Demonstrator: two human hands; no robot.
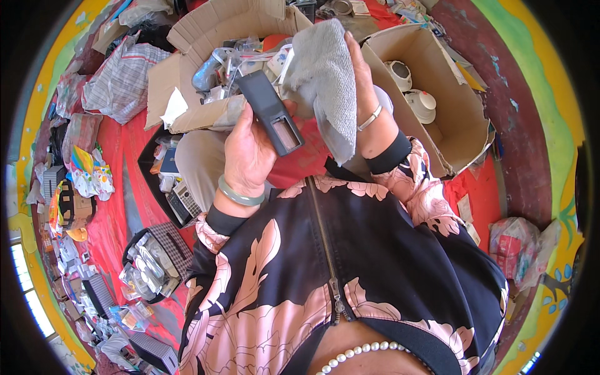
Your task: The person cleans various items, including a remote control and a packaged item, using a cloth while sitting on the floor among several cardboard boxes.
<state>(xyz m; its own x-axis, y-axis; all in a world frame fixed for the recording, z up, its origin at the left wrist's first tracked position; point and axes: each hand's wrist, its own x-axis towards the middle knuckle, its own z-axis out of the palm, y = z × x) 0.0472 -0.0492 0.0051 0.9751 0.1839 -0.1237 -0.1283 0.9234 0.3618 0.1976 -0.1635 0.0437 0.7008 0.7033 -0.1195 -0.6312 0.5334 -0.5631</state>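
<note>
My left hand [247, 153] grips a dark grey remote control [270, 111], held up at a tilt with its open back compartment facing me. A pale green bangle sits on that wrist. My right hand [361, 81] holds a grey cloth [325, 78] that drapes down right beside the remote's upper end. A silver bracelet circles the right wrist. Both hands are raised over my lap, above the cardboard boxes.
A cardboard box [206, 37] ahead holds several plastic-wrapped items. Another box [459, 119] on the right holds white round devices [419, 103]. A calculator [182, 201] and a dark basket of packets [153, 262] lie on the red floor covering at left, among bags.
</note>
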